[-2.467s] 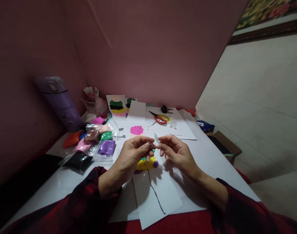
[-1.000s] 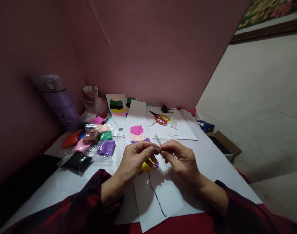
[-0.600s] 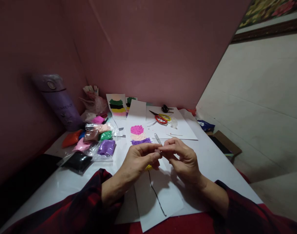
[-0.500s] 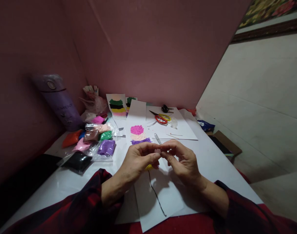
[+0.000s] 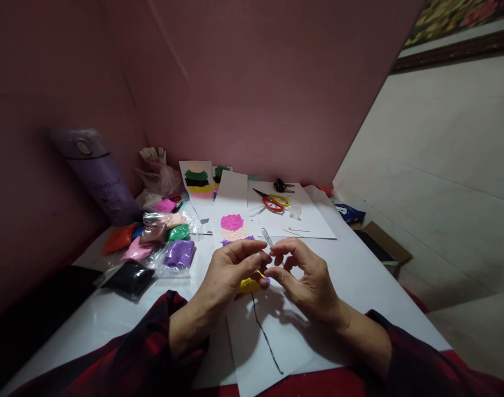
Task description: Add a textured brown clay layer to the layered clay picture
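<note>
Over a white paper strip (image 5: 252,358), my left hand (image 5: 231,273) pinches thumb and forefinger together; whatever sits between the tips is too small to make out. Just right of it is my right hand (image 5: 307,275), its thumb and forefinger apart with a gap between them. Under the hands the strip bears yellow clay (image 5: 250,285) with purple at its edge, and a thin black line (image 5: 262,328) runs down toward me. Farther up lie a textured pink clay round (image 5: 232,221) and a peach band (image 5: 234,234). A slim silver tool (image 5: 267,237) shows behind my fingertips, partly hidden.
Bags of coloured clay, including purple (image 5: 180,253) and black (image 5: 128,278), lie at left beside a purple bottle (image 5: 101,176). Red-and-yellow scissors (image 5: 272,201) and a small black-handled tool (image 5: 280,185) rest on white paper at the back. Clay-striped cards (image 5: 197,181) lean at the wall.
My hands were together at the fingertips over a small pale pinkish piece. Now the right fingers have parted from the left, and more of the yellow clay shows below.
</note>
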A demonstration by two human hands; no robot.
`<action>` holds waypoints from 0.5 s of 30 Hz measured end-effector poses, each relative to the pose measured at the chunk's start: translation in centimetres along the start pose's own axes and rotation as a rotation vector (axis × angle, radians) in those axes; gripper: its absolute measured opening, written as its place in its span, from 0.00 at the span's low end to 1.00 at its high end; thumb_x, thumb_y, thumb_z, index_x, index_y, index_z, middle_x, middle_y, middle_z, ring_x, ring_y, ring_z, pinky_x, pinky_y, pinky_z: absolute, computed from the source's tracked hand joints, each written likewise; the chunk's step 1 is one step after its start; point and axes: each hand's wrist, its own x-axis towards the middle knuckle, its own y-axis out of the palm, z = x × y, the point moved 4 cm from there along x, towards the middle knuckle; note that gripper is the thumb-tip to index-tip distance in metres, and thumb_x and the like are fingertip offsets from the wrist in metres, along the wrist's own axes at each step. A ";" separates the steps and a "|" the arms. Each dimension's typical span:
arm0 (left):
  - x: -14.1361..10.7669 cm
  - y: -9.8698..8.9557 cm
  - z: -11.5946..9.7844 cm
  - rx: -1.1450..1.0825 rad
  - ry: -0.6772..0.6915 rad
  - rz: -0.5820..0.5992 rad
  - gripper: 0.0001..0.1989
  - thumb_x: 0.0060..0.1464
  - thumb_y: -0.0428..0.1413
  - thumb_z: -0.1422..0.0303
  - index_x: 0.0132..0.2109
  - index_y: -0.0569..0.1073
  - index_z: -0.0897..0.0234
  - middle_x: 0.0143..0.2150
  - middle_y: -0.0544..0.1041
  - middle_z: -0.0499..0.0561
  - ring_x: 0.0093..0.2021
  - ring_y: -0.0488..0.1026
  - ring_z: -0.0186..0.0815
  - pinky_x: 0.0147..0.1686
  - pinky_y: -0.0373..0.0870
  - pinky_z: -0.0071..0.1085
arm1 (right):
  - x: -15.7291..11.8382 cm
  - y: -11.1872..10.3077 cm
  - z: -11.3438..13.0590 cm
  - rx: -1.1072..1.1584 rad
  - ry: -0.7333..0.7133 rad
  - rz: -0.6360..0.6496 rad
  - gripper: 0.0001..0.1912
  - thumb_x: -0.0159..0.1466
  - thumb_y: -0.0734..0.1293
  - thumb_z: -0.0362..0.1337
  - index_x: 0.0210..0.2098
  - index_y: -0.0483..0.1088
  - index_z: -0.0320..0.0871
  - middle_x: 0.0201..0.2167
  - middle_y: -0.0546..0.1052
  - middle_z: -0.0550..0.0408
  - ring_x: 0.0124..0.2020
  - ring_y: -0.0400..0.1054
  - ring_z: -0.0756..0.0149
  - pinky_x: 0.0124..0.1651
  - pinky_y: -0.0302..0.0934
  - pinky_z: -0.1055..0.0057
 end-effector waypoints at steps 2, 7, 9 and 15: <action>0.1 0.0 0.0 -0.016 0.004 -0.007 0.16 0.46 0.68 0.65 0.40 0.75 0.67 0.34 0.80 0.51 0.27 0.76 0.31 0.30 0.74 0.28 | 0.1 0.1 0.0 -0.011 -0.006 0.028 0.07 0.62 0.68 0.27 0.40 0.71 0.42 0.35 0.72 0.54 0.31 0.68 0.69 0.28 0.65 0.73; 0.1 0.5 -0.1 0.022 -0.019 -0.016 0.18 0.41 0.70 0.63 0.36 0.74 0.68 0.28 0.77 0.47 0.24 0.74 0.28 0.28 0.72 0.26 | 0.3 0.1 0.4 -0.015 -0.037 0.028 0.08 0.62 0.66 0.24 0.38 0.71 0.42 0.34 0.72 0.54 0.30 0.68 0.69 0.27 0.64 0.73; 0.1 0.6 -0.2 0.021 -0.029 -0.005 0.20 0.38 0.71 0.62 0.34 0.73 0.69 0.27 0.76 0.47 0.25 0.73 0.28 0.28 0.71 0.25 | 0.3 0.2 0.5 -0.012 -0.054 0.046 0.09 0.62 0.65 0.23 0.38 0.70 0.42 0.34 0.72 0.53 0.30 0.68 0.69 0.27 0.64 0.74; 0.0 0.5 -0.2 0.050 -0.015 0.025 0.21 0.40 0.70 0.60 0.35 0.71 0.68 0.25 0.74 0.46 0.25 0.73 0.29 0.29 0.68 0.26 | 0.4 0.3 0.2 -0.036 -0.058 0.075 0.09 0.62 0.65 0.23 0.39 0.70 0.42 0.33 0.72 0.52 0.31 0.68 0.67 0.27 0.65 0.72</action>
